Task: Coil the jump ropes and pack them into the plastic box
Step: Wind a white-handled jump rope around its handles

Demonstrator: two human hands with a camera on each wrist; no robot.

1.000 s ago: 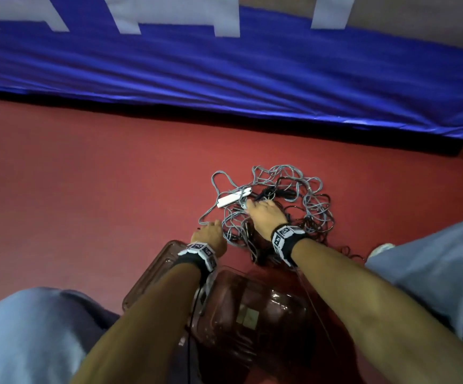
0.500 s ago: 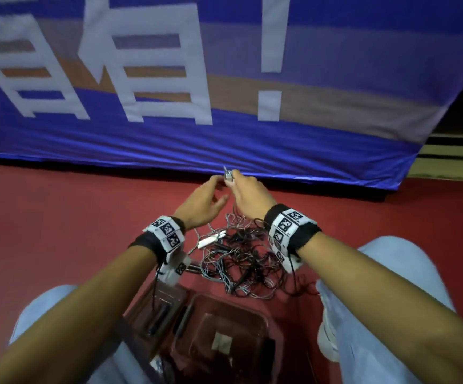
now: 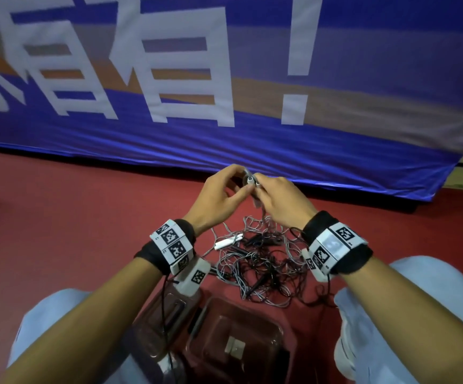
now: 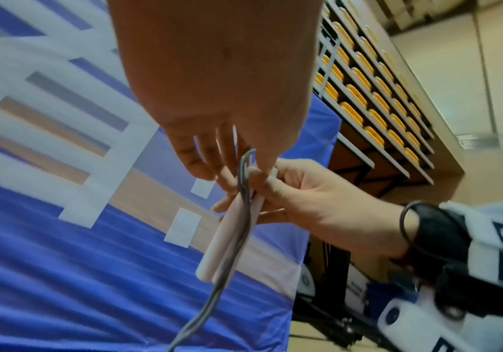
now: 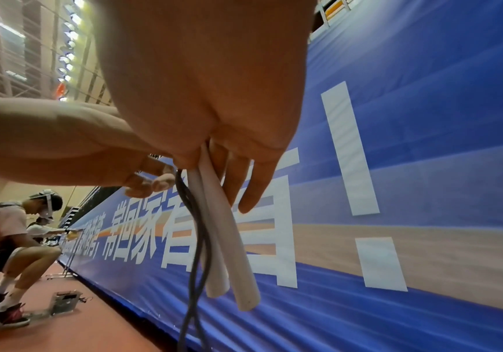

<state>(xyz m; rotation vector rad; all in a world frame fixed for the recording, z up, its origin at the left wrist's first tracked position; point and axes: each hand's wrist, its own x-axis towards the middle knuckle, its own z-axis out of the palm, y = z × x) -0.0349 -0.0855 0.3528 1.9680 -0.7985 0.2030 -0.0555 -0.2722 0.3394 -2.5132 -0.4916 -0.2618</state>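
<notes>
Two white jump-rope handles (image 5: 229, 247) are held side by side, raised above the red floor (image 3: 72, 231), with their grey cord (image 4: 238, 228) trailing down. The right hand (image 3: 283, 206) grips them; the left hand (image 3: 219, 200) pinches the cord at their top. The tangled rope pile (image 3: 260, 264) lies below, and the clear plastic box (image 3: 274, 328) sits nearest, between the knees, before a blue banner (image 3: 252, 145).

Both hands meet above the floor (image 3: 72, 231), left hand (image 3: 219, 198) beside right hand (image 3: 285, 203), two handles (image 5: 226, 238) between them. Rope tangle (image 3: 260, 270) lies below the hands, plastic box (image 3: 235, 347) nearer the person, between the knees; banner (image 3: 224, 79) stands behind
</notes>
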